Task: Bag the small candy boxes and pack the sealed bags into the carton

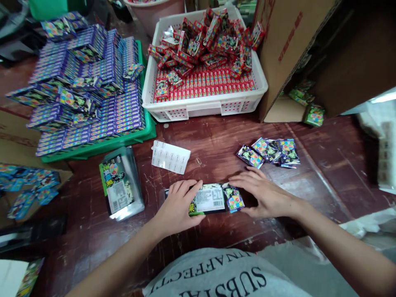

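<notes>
A flat clear plastic bag (210,198) with a white barcode label lies on the dark red table in front of me. My left hand (178,206) rests on its left end with the fingers curled over it. A small purple candy packet (234,199) sticks out of the bag's right end. My right hand (266,194) lies beside that packet, fingers stretched toward it and touching it.
A few loose purple packets (269,152) lie right of centre. A white crate of red boxes (204,62) stands at the back, a green tray of purple boxes (88,88) at back left. A stack of empty bags (121,183), a sticker sheet (170,156) and an open carton (312,53) are nearby.
</notes>
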Demonstrator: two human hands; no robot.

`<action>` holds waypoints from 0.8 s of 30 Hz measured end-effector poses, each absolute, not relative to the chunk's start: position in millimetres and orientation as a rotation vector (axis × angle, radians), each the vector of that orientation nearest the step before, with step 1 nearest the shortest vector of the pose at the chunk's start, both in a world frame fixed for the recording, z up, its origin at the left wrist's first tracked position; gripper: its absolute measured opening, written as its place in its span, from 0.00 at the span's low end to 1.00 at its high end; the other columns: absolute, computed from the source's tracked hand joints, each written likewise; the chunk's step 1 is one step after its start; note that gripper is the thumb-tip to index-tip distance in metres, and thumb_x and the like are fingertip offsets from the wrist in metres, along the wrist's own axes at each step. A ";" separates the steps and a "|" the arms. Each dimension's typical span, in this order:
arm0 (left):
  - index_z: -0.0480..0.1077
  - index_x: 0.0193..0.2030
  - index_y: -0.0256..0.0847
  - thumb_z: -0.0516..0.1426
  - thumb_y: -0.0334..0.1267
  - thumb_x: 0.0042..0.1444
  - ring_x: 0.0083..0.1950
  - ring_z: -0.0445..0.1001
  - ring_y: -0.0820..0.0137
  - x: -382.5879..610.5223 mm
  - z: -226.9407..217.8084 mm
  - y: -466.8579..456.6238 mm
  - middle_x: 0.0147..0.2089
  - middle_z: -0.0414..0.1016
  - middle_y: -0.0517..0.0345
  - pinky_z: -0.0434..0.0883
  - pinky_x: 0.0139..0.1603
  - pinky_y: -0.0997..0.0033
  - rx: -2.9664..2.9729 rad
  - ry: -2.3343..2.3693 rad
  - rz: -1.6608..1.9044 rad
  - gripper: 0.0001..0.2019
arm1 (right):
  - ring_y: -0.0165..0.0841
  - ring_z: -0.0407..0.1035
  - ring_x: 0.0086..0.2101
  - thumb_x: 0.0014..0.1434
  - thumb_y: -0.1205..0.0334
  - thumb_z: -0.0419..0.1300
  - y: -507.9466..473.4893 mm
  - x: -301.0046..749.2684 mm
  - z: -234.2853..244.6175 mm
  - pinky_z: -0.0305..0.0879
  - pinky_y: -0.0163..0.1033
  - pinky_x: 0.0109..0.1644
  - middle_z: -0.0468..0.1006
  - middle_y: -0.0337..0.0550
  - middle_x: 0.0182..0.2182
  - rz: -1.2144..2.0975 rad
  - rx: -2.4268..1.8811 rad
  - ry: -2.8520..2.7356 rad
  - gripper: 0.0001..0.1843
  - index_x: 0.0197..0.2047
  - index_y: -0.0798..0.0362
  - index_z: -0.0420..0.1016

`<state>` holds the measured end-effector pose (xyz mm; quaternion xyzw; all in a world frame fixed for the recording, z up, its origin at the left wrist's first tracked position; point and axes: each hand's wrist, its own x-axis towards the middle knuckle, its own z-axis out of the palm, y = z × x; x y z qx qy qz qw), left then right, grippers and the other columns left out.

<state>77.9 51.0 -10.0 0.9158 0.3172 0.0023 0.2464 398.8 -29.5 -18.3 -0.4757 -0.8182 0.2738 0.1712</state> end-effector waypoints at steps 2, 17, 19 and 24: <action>0.56 0.70 0.44 0.65 0.44 0.49 0.62 0.64 0.50 78.1 -10.2 48.7 0.64 0.64 0.44 0.59 0.63 0.48 2.494 0.897 0.016 0.42 | 0.46 0.65 0.60 0.58 0.50 0.66 -35.5 400.8 -21.1 0.52 0.62 0.67 0.71 0.51 0.62 0.638 -1.469 -2.236 0.37 0.67 0.47 0.61; 0.56 0.71 0.45 0.67 0.42 0.46 0.63 0.62 0.48 81.1 -10.7 37.6 0.64 0.64 0.45 0.61 0.64 0.44 2.425 1.000 0.034 0.44 | 0.52 0.61 0.64 0.59 0.38 0.63 -51.7 369.8 -30.4 0.60 0.65 0.62 0.64 0.56 0.68 0.543 -1.599 -2.196 0.38 0.66 0.47 0.63; 0.56 0.72 0.46 0.68 0.42 0.43 0.63 0.62 0.47 78.3 -15.0 34.8 0.65 0.65 0.44 0.62 0.65 0.43 2.413 1.044 -0.001 0.48 | 0.55 0.63 0.63 0.55 0.31 0.63 -52.1 364.5 -39.8 0.65 0.65 0.59 0.65 0.57 0.67 0.431 -1.595 -2.220 0.39 0.61 0.47 0.70; 0.65 0.67 0.47 0.70 0.50 0.42 0.57 0.70 0.47 87.6 -8.1 72.3 0.60 0.72 0.44 0.68 0.60 0.45 2.547 0.781 -0.130 0.43 | 0.49 0.76 0.50 0.62 0.41 0.61 -36.1 368.0 -76.8 0.79 0.51 0.44 0.77 0.51 0.59 0.042 -1.326 -2.303 0.23 0.55 0.42 0.74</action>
